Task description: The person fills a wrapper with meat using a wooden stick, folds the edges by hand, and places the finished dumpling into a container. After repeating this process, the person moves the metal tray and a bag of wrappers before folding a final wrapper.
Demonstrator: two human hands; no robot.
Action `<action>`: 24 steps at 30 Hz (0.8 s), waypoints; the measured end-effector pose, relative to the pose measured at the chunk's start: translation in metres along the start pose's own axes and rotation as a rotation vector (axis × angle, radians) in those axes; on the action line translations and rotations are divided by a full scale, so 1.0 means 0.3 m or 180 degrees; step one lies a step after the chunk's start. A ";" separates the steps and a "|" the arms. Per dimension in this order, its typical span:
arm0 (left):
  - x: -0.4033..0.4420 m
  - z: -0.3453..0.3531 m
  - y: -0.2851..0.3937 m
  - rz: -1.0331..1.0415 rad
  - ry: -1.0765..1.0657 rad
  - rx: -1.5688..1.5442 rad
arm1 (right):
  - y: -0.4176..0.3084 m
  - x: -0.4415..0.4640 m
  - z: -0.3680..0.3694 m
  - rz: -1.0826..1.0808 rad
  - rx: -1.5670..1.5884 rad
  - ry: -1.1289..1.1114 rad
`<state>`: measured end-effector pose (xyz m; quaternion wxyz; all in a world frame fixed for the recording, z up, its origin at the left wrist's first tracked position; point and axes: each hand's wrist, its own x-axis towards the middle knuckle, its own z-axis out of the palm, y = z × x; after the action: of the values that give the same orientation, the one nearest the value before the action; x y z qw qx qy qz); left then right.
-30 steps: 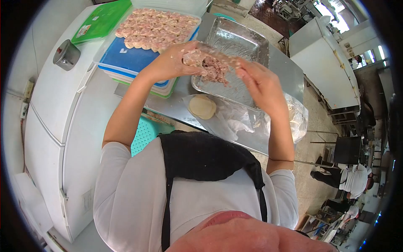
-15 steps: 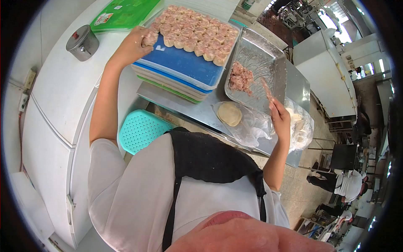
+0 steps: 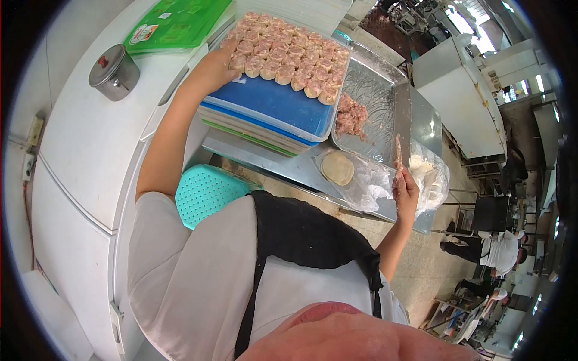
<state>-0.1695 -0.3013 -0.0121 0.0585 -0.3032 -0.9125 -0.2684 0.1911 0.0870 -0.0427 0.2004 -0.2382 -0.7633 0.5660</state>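
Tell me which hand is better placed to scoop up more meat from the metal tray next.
Probably the right hand: it holds a meat-smeared utensil by the metal tray where the meat lies. The left hand is farther off, at the dumplings.

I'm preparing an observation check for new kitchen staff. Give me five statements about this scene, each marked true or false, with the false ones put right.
1. The left hand is at the dumplings. True.
2. The right hand is empty. False: it holds a thin, meat-smeared tool.
3. A mound of meat lies in the metal tray. True.
4. The pot stands uncovered. False: its lid is on.
5. The person wears a red apron. False: the apron is black.
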 end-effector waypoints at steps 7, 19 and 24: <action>0.036 0.049 -0.026 0.0415 0.0544 0.0005 | 0.047 -0.028 -0.025 0.0239 -0.0033 -0.0037; -0.015 -0.009 0.050 -0.0227 0.0251 0.0642 | 0.116 0.138 -0.151 0.0098 -0.0023 -0.0480; -0.042 0.013 0.081 -0.0754 0.0396 0.0369 | 0.171 0.214 -0.259 0.0142 -0.0119 -0.0735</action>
<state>-0.1448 -0.2894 -0.0078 0.1004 -0.1723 -0.9505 -0.2384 0.1912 0.1973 -0.0680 0.0941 -0.1921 -0.7863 0.5796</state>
